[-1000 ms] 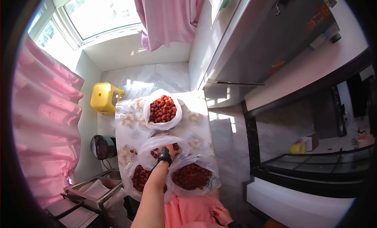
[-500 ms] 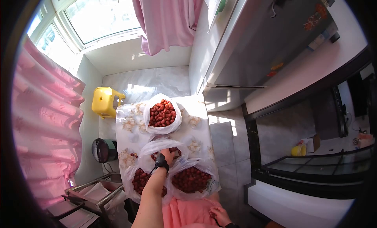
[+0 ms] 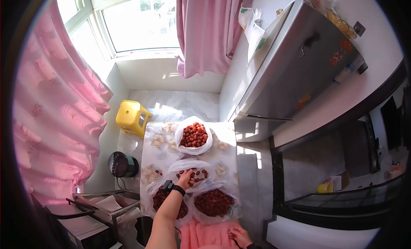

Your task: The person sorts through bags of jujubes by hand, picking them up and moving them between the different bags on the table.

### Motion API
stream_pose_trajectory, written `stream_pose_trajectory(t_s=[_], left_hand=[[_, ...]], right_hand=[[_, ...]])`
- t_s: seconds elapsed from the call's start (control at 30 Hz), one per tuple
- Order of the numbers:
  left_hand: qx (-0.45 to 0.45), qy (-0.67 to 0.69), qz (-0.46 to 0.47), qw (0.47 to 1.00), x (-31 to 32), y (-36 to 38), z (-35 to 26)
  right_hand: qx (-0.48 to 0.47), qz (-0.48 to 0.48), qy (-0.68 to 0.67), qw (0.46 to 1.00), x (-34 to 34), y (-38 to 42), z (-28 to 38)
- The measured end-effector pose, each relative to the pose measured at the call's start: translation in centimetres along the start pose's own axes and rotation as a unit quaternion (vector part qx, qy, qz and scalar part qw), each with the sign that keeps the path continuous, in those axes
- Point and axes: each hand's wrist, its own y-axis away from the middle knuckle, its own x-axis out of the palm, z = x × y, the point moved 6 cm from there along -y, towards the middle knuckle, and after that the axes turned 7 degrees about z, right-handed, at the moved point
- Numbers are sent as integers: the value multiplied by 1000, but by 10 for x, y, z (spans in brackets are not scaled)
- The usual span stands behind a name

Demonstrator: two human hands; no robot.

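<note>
My left hand [image 3: 184, 179], with a black band at the wrist, is over a white plastic bag [image 3: 173, 166] holding loose red jujubes [image 3: 198, 175]. Its fingers are drawn together among the fruit; what they grip is too small to make out. My right hand [image 3: 241, 237] rests by the pink cloth [image 3: 207, 234] on my lap, fingers curled around dark red jujubes [image 3: 232, 235]. Nearest me on the table are two more bags of dark jujubes, one partly under my left forearm [image 3: 160, 199], the other to its right [image 3: 214, 202].
A fuller bag of brighter jujubes [image 3: 193, 135] stands at the far end of the flowered tablecloth [image 3: 160, 137]. Beyond are a yellow stool [image 3: 129, 114] and a black round appliance [image 3: 123, 164]. A metal rack [image 3: 113, 210] stands left, a grey fridge [image 3: 295, 60] right.
The view has shifted, so the table sits lower and further right. My left hand has lifted slightly and drawn toward the left side of the middle bag, uncovering more jujubes. My right hand stays put.
</note>
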Motion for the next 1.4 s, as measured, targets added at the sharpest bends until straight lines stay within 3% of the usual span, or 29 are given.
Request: stream_pose_trajectory(t_s=[0.13, 0.2, 0.27, 0.4, 0.53, 0.6, 0.7, 0.8, 0.97, 1.4], left_hand=[[-6, 12, 28, 1000, 8, 25, 5], [-33, 40, 83, 995, 27, 53, 16], [-23, 7, 139, 990, 53, 91, 30], [-74, -60, 273, 957, 98, 187, 73], [-19, -239, 284, 928, 106, 244, 102], [-9, -329, 246, 912, 93, 246, 121], [-28, -311, 267, 912, 105, 281, 129], [-37, -225, 263, 938, 99, 292, 139], [-8, -85, 262, 961, 96, 300, 154], [34, 5, 274, 961, 115, 293, 173]], right_hand=[[-35, 45, 41, 998, -3, -7, -2], [-59, 76, 56, 994, -8, -23, -1], [34, 70, 4, 997, -10, -32, -5], [-26, 98, 55, 993, 23, -41, 36], [-71, 193, 143, 968, 72, -36, 74], [-59, 242, 181, 951, 93, -25, 83], [-41, 346, 308, 886, 118, -8, 78], [30, 374, 279, 884, 123, 0, 70], [0, 441, 351, 826, 117, 6, 73], [-45, 473, 342, 811, 109, 31, 90]])
